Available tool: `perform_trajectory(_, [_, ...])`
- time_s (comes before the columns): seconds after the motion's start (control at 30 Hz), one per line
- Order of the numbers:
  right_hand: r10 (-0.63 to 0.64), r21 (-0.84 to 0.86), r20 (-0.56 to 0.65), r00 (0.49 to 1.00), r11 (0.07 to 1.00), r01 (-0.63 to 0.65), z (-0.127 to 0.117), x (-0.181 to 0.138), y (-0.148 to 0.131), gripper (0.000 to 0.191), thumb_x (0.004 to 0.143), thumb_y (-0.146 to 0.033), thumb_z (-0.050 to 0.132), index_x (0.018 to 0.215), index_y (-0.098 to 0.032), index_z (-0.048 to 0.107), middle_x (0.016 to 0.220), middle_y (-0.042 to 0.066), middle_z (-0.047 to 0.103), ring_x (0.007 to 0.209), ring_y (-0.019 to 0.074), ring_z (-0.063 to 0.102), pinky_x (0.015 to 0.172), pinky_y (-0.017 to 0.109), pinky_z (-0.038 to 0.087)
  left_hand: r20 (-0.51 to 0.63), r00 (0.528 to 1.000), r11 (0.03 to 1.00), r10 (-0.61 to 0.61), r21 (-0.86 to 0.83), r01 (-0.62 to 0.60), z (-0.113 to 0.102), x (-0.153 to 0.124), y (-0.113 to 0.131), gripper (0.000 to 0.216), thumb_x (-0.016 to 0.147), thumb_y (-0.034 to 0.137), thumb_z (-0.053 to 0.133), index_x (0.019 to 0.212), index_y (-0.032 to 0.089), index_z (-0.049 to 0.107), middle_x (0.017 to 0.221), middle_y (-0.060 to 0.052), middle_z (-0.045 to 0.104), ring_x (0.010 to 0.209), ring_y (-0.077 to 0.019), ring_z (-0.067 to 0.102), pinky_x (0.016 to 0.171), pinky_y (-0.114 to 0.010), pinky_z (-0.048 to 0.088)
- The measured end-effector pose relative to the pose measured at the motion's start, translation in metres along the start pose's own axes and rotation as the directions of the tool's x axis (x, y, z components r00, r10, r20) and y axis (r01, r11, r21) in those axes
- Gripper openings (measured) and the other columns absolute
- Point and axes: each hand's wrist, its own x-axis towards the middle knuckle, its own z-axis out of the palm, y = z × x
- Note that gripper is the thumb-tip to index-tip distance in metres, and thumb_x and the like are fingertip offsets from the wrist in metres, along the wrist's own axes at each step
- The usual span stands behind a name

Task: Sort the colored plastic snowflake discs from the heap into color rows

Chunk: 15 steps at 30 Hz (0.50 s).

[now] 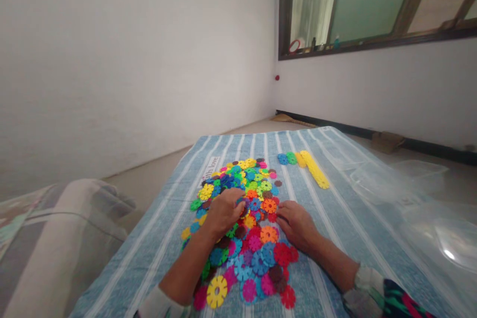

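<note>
A heap of colourful notched plastic discs (259, 262), shaped like snowflakes or flowers, is spread over the cloth in front of me. My left hand (225, 210) rests over the middle of the heap, its fingers curled in and thumb close to them. Whether a disc is between those fingers is hidden. At the heap's right edge lies my right hand (297, 222), closed, with its fingertips beside red discs and an orange disc (269, 205). What it may hold does not show. Farther right, interlocked discs form a bent strip, with a long yellow part (316, 171) and green and blue discs (286, 158).
A blue-and-white striped cloth (156, 228) covers the table. Clear plastic containers (398, 176) are on the right side. Draped fabric (74, 238) lies low at the left. Beyond are a white wall (141, 59) and a window (372, 2).
</note>
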Motion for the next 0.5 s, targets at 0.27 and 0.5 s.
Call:
perform_trajectory(0.27, [-0.017,0.022,-0.001,1.0,1.0,0.017,-0.002,0.003,0.002,0.011,0.083,-0.016,0.056,0.078,-0.019,0.065,0.088,0.004,0.061,0.09,0.0169,0.053,0.082,0.029,0.039,0.251,0.966,0.97,0.06,0.214,-0.115,0.034,0.048,0.025,0.046,0.082,0.043,0.052,0.122,0.019,0.051,0.134,-0.011,0.05,0.124,-0.0259,0.044,0.102,-0.042,0.037])
perform_trajectory(0.5, [-0.011,0.02,-0.006,1.0,1.0,0.011,0.0,0.003,0.004,0.009,0.083,-0.017,0.057,0.076,-0.018,0.063,0.085,0.003,0.06,0.086,0.0165,0.052,0.078,0.028,0.037,0.374,0.926,0.95,0.054,0.267,-0.163,0.017,0.018,0.023,0.042,0.085,0.04,0.049,0.125,0.026,0.046,0.14,-0.006,0.044,0.126,-0.0249,0.042,0.101,-0.048,0.033])
